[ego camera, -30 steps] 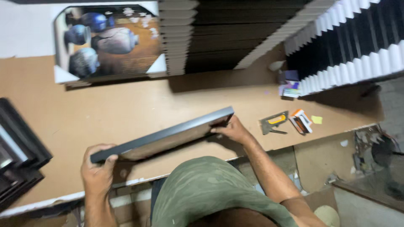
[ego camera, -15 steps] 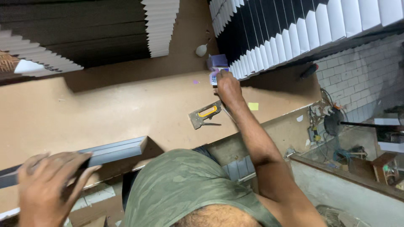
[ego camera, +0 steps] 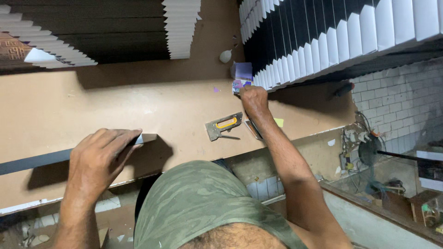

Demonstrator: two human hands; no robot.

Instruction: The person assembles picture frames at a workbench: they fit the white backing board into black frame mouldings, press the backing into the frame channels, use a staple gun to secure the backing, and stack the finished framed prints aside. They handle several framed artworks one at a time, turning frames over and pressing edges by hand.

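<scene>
Frame (ego camera: 41,159) stands on edge near the table's front edge, the left hand (ego camera: 99,159) clamped over its end. Right hand (ego camera: 253,99) reaches for small boxes (ego camera: 242,78) at the back, fingers curled, beyond the staple gun (ego camera: 224,125); fetching supplies seems underway.

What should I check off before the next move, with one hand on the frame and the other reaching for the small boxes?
1. Left hand steadying the dark frame: ok, it rests on the frame's near end on the workbench.
2. Left grip closed around the frame: cannot tell, fingers lie over the edge.
3. Right hand at the small purple boxes: ok, touching them.
4. Right hand holding anything: cannot tell, fingers hide it.
5. Staple gun within reach: ok, lying on the bench just left of the right wrist.
</scene>
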